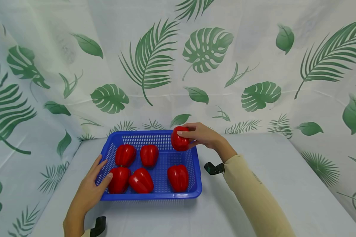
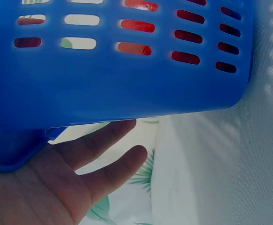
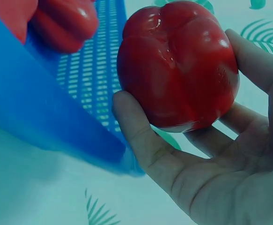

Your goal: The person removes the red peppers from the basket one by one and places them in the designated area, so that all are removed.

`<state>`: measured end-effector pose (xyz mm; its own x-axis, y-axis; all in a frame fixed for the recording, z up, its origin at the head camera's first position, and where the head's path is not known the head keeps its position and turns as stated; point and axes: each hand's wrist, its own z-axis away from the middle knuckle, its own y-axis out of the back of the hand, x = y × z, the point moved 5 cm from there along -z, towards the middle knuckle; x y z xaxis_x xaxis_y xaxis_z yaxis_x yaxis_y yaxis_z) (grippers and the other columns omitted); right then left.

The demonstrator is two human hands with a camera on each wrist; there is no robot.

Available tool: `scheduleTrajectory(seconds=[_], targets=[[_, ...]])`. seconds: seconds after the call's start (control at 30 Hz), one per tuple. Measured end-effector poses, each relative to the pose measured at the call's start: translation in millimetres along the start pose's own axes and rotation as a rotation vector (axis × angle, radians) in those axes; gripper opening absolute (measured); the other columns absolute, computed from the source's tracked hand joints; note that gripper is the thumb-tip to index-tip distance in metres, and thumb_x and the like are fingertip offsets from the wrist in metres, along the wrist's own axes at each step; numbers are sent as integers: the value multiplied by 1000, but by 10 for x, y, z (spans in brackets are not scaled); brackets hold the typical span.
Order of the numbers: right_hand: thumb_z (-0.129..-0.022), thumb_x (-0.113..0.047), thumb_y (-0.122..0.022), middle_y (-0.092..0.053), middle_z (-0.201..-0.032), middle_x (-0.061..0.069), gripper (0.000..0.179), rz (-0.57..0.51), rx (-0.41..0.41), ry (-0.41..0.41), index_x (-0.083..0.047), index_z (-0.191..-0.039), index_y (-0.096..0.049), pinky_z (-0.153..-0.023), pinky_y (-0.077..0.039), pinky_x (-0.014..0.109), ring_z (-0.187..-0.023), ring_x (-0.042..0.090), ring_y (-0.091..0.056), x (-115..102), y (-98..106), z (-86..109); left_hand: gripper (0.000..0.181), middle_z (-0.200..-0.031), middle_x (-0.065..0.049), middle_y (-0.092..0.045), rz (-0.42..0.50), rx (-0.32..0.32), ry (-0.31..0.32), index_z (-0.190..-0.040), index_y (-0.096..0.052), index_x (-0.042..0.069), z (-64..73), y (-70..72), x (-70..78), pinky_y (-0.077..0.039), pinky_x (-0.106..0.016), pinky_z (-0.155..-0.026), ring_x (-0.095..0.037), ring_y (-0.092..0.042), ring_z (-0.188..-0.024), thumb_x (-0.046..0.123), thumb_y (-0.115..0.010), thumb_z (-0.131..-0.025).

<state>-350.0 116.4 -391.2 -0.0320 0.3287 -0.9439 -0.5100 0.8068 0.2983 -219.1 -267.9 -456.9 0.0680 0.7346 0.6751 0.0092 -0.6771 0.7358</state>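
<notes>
Red and glossy, one bell pepper (image 1: 180,139) is sitting in the right hand (image 1: 206,134), by the far right corner of a blue plastic basket (image 1: 148,196); how high it is standing above the rim, I cannot tell. The right fingers are clamping round its sides, thumb on one flank and the others spreading over the opposite flank and beneath. Deep creases are dividing it into rounded lobes, and bright highlights are showing on skin so smooth that it is probably feeling slick, more so if damp. It is likely weighing little for its bulk, being hollow if real, and the walls are probably giving slightly under a hard pinch; whether it is real or a moulded copy, I cannot tell. Wide flanks are offering the best hold, with fingertips settling into the creases.

Five more peppers (image 1: 149,155) are lying in the basket, four of them grouping toward the left and one resting alone at the near right. Slots are piercing the basket's thin, apparently stiff walls, and its rim is flaring outward. The left hand (image 1: 89,191) is resting at the left rim, fingers spreading apart outside the wall. Pale, finely grained covering is dressing the surface (image 1: 255,154), and leaf-printed cloth (image 1: 255,33) is hanging behind, creasing softly.
</notes>
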Motion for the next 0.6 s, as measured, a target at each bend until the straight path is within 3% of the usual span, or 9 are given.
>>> scheduleTrajectory(seconds=[0.2,0.6], targets=[[-105,-27,-69,-64,-135,22,53,-24,42,1,-1,-148,-57,-89,-64,47,-114,38,-68,58,155,97,77,-178,-19,-12,1,-12,16,-167,-32,3,0,8,5,-27,-80,-112,-56,-20,-156,46,-58,-109],[-104,-25,-71,-61,-141,25,61,-50,110,-24,2,-154,-49,-91,-64,45,-121,41,-65,185,432,321,80,-178,-19,-10,0,-14,28,-169,-28,4,-5,-4,-21,-26,-80,-113,-56,-19,-157,48,-57,-109]])
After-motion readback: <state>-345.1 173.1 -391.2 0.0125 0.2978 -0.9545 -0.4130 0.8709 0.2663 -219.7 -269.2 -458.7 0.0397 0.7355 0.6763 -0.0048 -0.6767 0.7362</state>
